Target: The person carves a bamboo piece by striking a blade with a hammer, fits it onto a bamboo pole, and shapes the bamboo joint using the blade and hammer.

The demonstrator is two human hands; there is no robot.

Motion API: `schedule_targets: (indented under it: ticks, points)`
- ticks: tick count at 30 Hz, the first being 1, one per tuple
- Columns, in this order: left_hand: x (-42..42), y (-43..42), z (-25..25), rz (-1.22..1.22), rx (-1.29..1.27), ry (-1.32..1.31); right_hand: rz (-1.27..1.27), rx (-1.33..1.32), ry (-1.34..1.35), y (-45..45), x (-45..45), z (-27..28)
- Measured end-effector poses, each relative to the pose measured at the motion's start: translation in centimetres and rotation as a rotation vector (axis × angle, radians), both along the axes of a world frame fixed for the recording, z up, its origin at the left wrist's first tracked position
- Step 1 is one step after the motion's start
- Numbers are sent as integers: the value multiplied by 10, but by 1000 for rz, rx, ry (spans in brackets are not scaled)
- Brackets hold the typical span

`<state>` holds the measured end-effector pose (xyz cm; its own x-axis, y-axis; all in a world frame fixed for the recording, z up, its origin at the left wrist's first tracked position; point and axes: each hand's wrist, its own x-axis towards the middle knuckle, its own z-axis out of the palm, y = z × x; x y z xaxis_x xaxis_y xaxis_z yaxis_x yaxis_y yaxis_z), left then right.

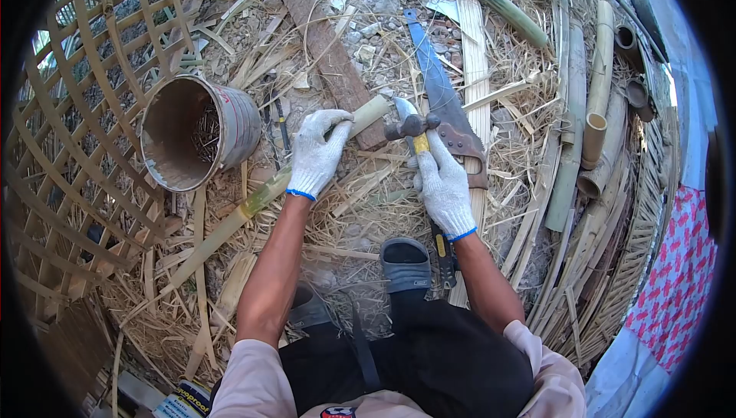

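Observation:
My left hand [317, 153], in a white knit glove with a blue cuff, is closed around a split bamboo piece [222, 235]. The bamboo slants from the lower left to a pale cut end just beyond my fingers. My right hand [445, 188], gloved the same way, grips a hammer [413, 127] with a dark head and a yellow section below it. A pale, curved, blade-like tip [402, 106] shows past the head; whether it belongs to the hammer I cannot tell. Right beside that hand lies a handsaw [438, 73] with a blue, rusty blade.
A bucket [238, 128] holding nails lies tipped on the left, near a woven bamboo lattice [100, 103]. A rusty plank [322, 42] lies ahead. Bamboo poles [596, 103] line the right side. Shavings cover the ground; a yellow-black tool [443, 253] is near my sandal [406, 264].

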<state>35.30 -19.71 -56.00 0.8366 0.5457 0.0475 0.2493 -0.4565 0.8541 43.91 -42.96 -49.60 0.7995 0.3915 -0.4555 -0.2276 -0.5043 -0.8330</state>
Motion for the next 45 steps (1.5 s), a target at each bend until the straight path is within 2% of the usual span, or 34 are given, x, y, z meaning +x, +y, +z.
schedule_targets:
  ticks: [15,21,23,24,25,28,29,32,34,36,39,40,43,45]
  points:
    - [-5,-2,-5,-5,69,-30,87,-32,-99,17,9,13]
    - [-5,-3,-7,12,89,-46,217,15,-360,33,11,35]
    - [-5,-3,-12,38,88,-70,367,39,-600,41,19,43]
    - [-6,-4,-14,36,94,-81,485,42,-615,44,26,50]
    - [-6,-4,-15,29,100,-91,496,43,-611,48,30,53]
    - [-6,-6,-10,45,58,-57,840,133,-1048,61,44,55]
    - [-8,-7,-8,44,37,-39,856,137,-1047,63,46,55]
    - [-6,-7,-17,80,35,-53,1167,-299,-978,71,53,50]
    - [-3,-6,-16,50,155,-126,1131,-187,-1013,70,57,51]
    - [-6,-9,-16,71,133,-101,1025,2,-1056,68,52,49]
    - [-6,-7,-16,64,141,-68,1097,-103,-1101,64,52,36]
    - [-5,-6,-15,57,146,-73,1116,-153,-1023,66,54,36]
    - [-6,-6,-15,54,122,-111,1006,-64,-1024,62,49,43]
    - [-4,-7,-17,70,154,-76,1032,-62,-1028,61,48,43]
